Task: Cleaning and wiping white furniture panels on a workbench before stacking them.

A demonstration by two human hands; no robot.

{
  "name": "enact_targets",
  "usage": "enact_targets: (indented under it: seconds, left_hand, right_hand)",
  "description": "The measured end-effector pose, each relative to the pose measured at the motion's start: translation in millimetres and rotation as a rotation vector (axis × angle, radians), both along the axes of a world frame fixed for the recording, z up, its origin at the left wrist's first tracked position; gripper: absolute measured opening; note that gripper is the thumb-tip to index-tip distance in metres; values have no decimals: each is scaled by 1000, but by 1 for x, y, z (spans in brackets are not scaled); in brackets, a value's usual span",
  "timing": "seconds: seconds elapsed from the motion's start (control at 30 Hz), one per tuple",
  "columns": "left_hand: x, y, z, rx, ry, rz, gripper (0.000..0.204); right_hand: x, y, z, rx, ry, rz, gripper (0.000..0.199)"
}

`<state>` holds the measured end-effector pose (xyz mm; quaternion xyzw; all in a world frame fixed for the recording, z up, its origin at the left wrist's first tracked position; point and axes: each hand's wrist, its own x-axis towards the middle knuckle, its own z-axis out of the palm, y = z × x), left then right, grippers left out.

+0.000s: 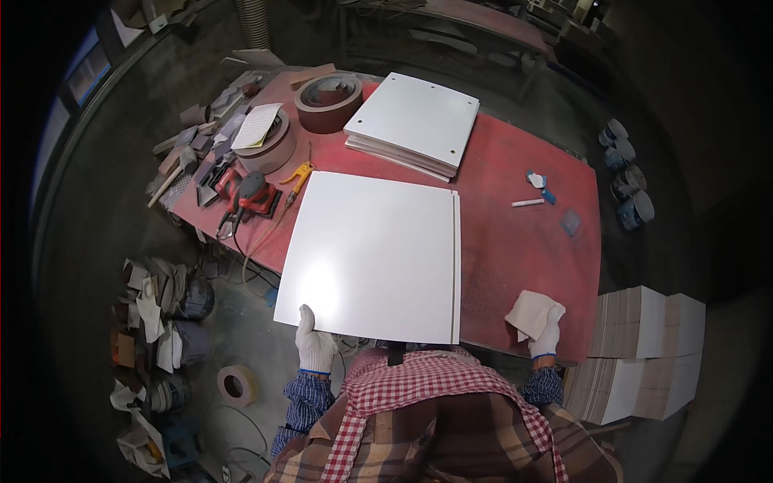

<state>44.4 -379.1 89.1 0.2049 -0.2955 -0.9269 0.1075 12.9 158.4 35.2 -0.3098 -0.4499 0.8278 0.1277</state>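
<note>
In left hand (316, 348), thumb-clamped white panel (372, 253); in closed right hand (547, 341), cloth (530, 312); possible tipping off tabletop (527, 258) from loosened grip.

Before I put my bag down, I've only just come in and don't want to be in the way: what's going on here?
A person's gloved left hand holds a large white panel by its near edge, which reaches past the red table. The gloved right hand holds a pale cloth at the near right. Beyond the panel sits a stack of white boards; a red sander lies to the left.
</note>
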Motion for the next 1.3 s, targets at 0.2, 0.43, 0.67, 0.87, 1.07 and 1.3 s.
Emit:
enact_targets:
  seconds: [0.2, 0.43, 0.67, 0.87, 1.07, 1.3]
  left_hand:
    - [-11, 1, -16, -5, -124, 56, 50]
    - [-9, -15, 10, -284, -510, -156, 54]
    - [6, -18, 15, -655, -888, -330, 68]
    - [-7, -9, 83, -1051, -1089, -418, 55]
    - [-14, -49, 80, -1624, -999, -188, 46]
    - [-43, -116, 5, -1582, -672, -421, 62]
  right_hand:
    - [-27, -3, 15, 20, -20, 87, 57]
    - [-146, -18, 62, 366, 30, 313, 49]
    - [-335, -134, 152, 1195, 286, 596, 41]
    - [-432, -178, 127, 1858, 322, 923, 73]
    - [-406, -168, 92, 1930, 158, 924, 89]
    - [-219, -159, 61, 880, -185, 986, 92]
